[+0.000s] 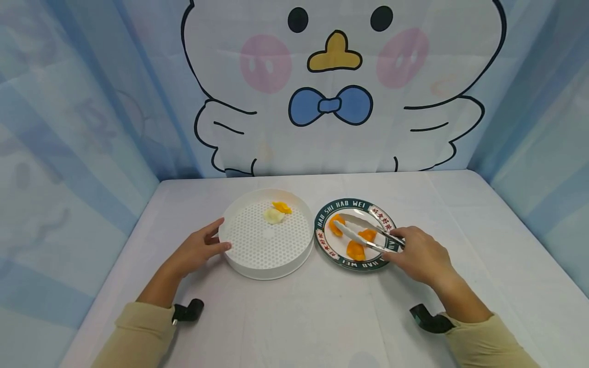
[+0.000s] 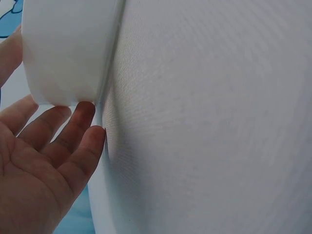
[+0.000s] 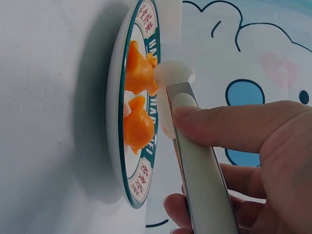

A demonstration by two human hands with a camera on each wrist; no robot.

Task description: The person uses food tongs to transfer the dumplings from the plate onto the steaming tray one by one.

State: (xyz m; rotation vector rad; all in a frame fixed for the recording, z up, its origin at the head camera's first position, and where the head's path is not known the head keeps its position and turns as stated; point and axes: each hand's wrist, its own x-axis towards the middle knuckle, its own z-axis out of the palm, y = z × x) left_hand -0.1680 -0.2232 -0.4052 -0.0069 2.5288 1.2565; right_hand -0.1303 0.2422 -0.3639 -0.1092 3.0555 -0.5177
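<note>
The left hand (image 1: 196,252) touches the left side of a round white perforated tray (image 1: 262,248), thumb and fingers apart. In the left wrist view, relaxed fingertips of the hand (image 2: 48,161) rest against the tray's side wall (image 2: 68,53). Metal tongs (image 1: 353,236) are held by the right hand (image 1: 422,256) over a green-rimmed plate (image 1: 325,244). Their tips are at an orange piece (image 1: 337,225) on the plate's left; whether they grip it, I cannot tell. Two more orange pieces (image 1: 356,251) lie there. The right wrist view shows the thumb pressing the tongs (image 3: 207,185).
On the tray lie a yellow-orange piece (image 1: 282,207) and a pale yellow piece (image 1: 274,216). The plate stands just right of the tray on a white-covered table (image 1: 294,317). A curtain with a cartoon figure (image 1: 336,148) hangs behind, and blue curtains flank the table.
</note>
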